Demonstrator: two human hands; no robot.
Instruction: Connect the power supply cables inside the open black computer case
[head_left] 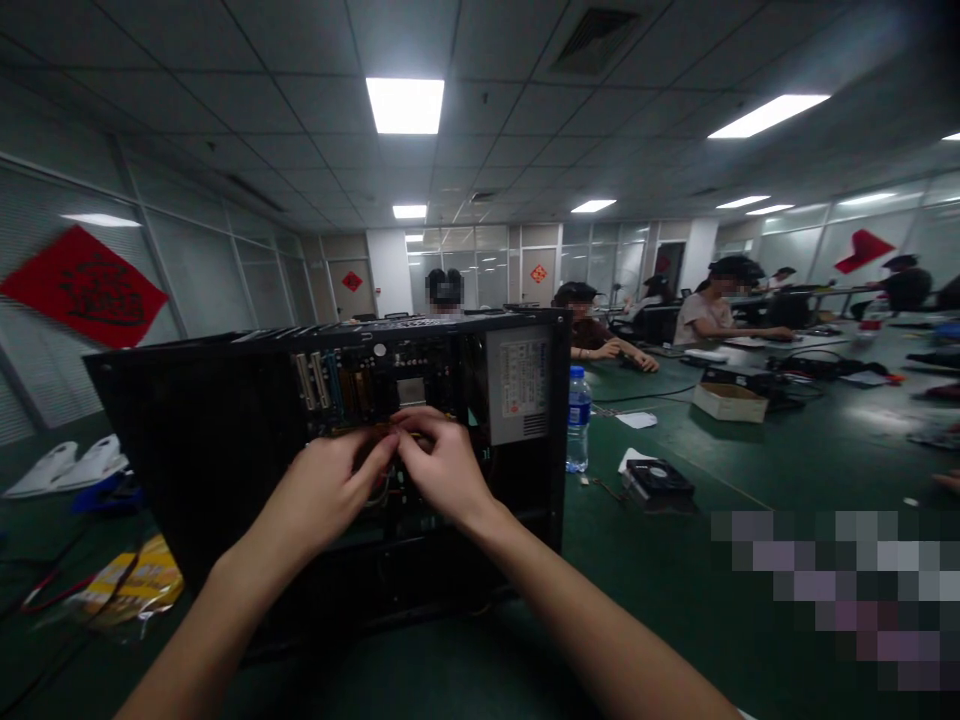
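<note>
Below the top edge of the computer case, my left hand and right hand curl inward; what they grip, I can't tell.

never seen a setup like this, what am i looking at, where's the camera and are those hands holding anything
There is no robot here, just a person's bare left hand and right hand. The single picture comes from a camera worn on that person's head, looking forward and down.

In front stands an open black metal computer case, with a grey, labelled metal power supply inside. Both hands reach into it, their fingers close together by the green-and-gold circuit board. Whatever they may pinch is too small and dim to tell.

The dark green tabletop also holds a clear plastic bottle with a blue cap, a square black fan unit and a yellow plastic packet.
</note>
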